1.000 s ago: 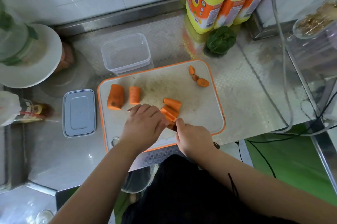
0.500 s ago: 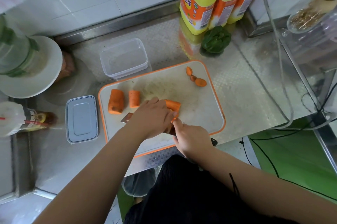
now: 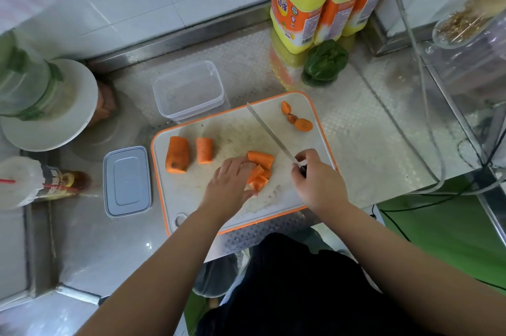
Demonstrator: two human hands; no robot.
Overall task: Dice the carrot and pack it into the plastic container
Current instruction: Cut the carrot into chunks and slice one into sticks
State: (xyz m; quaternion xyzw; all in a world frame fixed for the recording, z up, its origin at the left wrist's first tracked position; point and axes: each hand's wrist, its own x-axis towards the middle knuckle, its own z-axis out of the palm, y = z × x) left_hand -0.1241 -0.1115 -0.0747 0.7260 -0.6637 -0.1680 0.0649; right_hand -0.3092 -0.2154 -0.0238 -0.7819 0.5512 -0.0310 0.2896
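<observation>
Knife (image 3: 269, 133) above cut carrot pieces (image 3: 258, 168)

Bare board (image 3: 232, 133) between carrot chunks (image 3: 177, 154) and raised knife (image 3: 271, 134); plastic container (image 3: 189, 89) just behind.
</observation>
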